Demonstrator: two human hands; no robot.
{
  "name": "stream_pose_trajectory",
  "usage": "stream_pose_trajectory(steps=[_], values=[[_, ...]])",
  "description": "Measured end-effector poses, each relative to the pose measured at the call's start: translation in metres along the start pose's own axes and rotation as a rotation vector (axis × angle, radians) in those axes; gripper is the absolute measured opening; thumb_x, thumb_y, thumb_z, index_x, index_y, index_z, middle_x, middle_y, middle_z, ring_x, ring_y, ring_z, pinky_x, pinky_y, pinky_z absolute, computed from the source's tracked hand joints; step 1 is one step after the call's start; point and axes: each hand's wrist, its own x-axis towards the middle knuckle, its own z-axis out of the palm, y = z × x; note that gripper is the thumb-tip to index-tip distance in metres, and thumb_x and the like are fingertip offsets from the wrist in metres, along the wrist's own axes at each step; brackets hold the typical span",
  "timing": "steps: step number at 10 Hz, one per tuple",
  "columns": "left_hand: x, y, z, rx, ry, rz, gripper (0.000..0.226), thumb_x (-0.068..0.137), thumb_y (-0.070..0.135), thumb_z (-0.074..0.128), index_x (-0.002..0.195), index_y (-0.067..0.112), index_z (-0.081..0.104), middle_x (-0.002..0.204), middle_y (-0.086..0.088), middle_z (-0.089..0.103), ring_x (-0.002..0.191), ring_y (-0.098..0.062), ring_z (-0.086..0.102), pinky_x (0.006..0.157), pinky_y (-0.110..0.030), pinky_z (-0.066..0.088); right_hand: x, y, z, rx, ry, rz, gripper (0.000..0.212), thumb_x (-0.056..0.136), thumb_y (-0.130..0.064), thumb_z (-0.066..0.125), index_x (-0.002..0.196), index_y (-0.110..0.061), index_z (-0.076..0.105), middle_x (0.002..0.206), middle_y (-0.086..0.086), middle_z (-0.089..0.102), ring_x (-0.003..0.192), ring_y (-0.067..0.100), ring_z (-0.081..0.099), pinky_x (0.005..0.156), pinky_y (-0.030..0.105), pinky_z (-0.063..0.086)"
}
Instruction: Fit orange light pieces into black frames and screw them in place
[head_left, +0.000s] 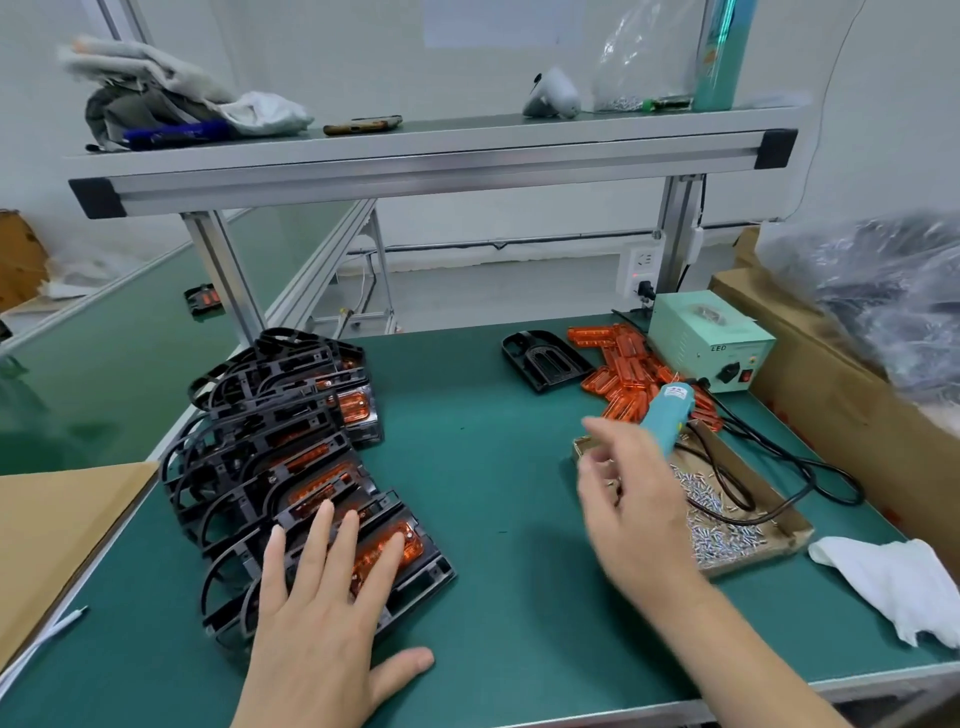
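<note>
Left hand flat on a row of black frames with orange lights.

The row of black frames (270, 457) lies on the left side of the green surface (493, 467), each one leaning on the next, with orange showing inside. The left hand (317, 613) rests on the nearest frame (431, 571), its grip wide, fingers straight and spread over the orange light piece (410, 538). The right hand (634, 514) is blurry and hangs over the box of screws (763, 557), its grip loose and holding nothing. The blue screwdriver (667, 415) sits just behind it, partly hidden. Further back are a pile of loose orange pieces (628, 364), one empty black frame (545, 358) and a pale green power box (711, 338). A white cloth (893, 587) lies on the right.
</note>
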Motion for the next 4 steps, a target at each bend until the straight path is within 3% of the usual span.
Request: stream_pose_trajectory(steps=[1, 2, 3, 4], values=[[0.004, 0.011, 0.002, -0.023, 0.035, 0.013, 0.098, 0.065, 0.086, 0.042, 0.130, 0.017, 0.065, 0.138, -0.026, 0.054, 0.138, -0.043, 0.039, 0.111, -0.070, 0.021, -0.033, -0.020, 0.015, 0.011, -0.230, -0.096, 0.036, 0.097, -0.007, 0.055, 0.131, -0.004, 0.063, 0.130, 0.007, 0.064, 0.124, 0.019, 0.059, 0.111, 0.030, 0.041], [0.013, 0.029, 0.001, -0.047, 0.085, 0.019, 0.087, 0.074, 0.079, 0.042, 0.127, 0.014, 0.068, 0.136, -0.024, 0.057, 0.135, -0.044, 0.044, 0.113, -0.067, 0.020, -0.049, -0.023, 0.030, -0.027, -0.507, -0.011, 0.040, 0.103, -0.012, 0.048, 0.142, -0.009, 0.057, 0.151, 0.007, 0.051, 0.142, 0.018, 0.045, 0.121, 0.021, 0.024], [0.026, 0.046, -0.002, -0.052, 0.121, -0.003, 0.068, 0.088, 0.057, 0.039, 0.127, 0.010, 0.066, 0.134, -0.021, 0.060, 0.134, -0.042, 0.047, 0.112, -0.065, 0.023, -0.052, -0.010, 0.047, -0.142, -0.655, 0.056, 0.048, 0.108, -0.014, 0.036, 0.156, -0.016, 0.037, 0.166, 0.001, 0.025, 0.153, 0.012, 0.020, 0.121, 0.014, 0.005], [0.044, 0.068, -0.002, -0.054, 0.151, 0.001, 0.054, 0.090, 0.027, 0.035, 0.127, 0.002, 0.065, 0.131, -0.017, 0.063, 0.131, -0.038, 0.052, 0.111, -0.061, 0.028, -0.046, -0.005, 0.056, -0.305, -0.707, 0.060, 0.056, 0.105, -0.010, 0.032, 0.161, -0.018, 0.025, 0.170, 0.000, 0.015, 0.156, 0.012, 0.008, 0.121, 0.018, -0.002]])
